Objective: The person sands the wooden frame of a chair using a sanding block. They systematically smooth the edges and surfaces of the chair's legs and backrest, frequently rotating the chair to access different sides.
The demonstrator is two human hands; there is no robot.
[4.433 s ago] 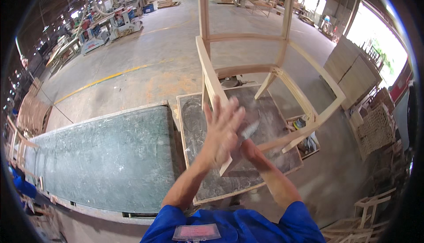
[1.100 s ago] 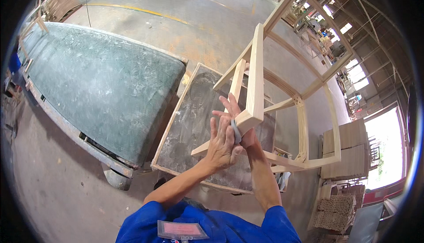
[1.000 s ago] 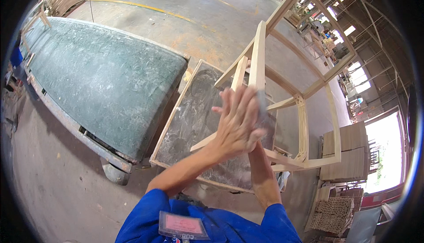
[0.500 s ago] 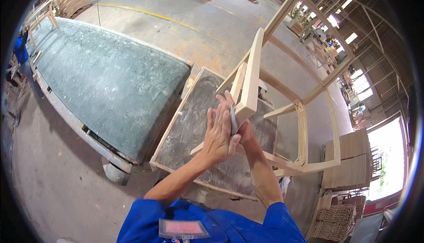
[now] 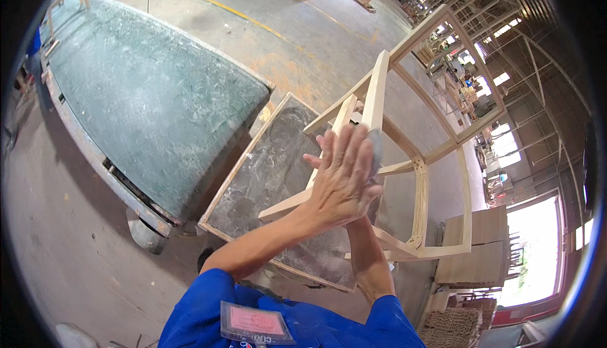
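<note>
Holding the left hand (image 5: 344,177) flat, fingers stretched out, partly over a grey pad (image 5: 376,148) at the near end of a rail of the chair (image 5: 376,89). Reaching in behind with the right hand (image 5: 312,160), mostly hidden, so impossible to tell whether closed. Around both, wood standing over the dark bench (image 5: 281,136) and jutting past its right edge.

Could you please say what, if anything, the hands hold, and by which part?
The left hand holds a grey pad by its face at the chair armrest, one edge showing; the right hand is mostly hidden, its hold unclear.
</note>
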